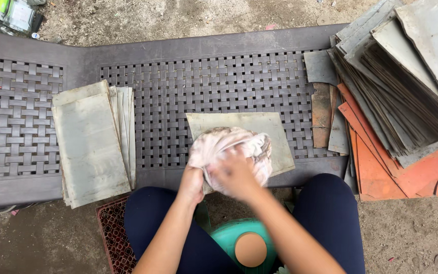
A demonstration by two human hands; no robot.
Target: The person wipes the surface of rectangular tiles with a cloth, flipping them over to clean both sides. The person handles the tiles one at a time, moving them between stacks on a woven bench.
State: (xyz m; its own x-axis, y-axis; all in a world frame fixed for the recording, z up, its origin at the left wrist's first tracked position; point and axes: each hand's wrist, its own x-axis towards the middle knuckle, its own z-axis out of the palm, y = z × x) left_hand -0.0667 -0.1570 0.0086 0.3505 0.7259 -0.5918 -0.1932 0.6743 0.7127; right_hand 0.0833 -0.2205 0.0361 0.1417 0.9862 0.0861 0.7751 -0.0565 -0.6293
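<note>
A pale grey-green flat sheet point(259, 127) lies on the dark woven-pattern plastic bench point(204, 81) in front of me. A crumpled, stained whitish rag point(229, 144) rests on the sheet's near left part. My right hand point(235, 172) presses on the rag, blurred with motion. My left hand point(192, 183) grips the sheet's near left edge beside the rag.
A stack of similar pale sheets point(92, 142) lies on the bench at left. At right, a big fanned pile of grey and orange sheets point(396, 101) leans from the bench onto the dirt ground. A red-brown crate point(112, 233) and a green stool point(229, 236) are by my knees.
</note>
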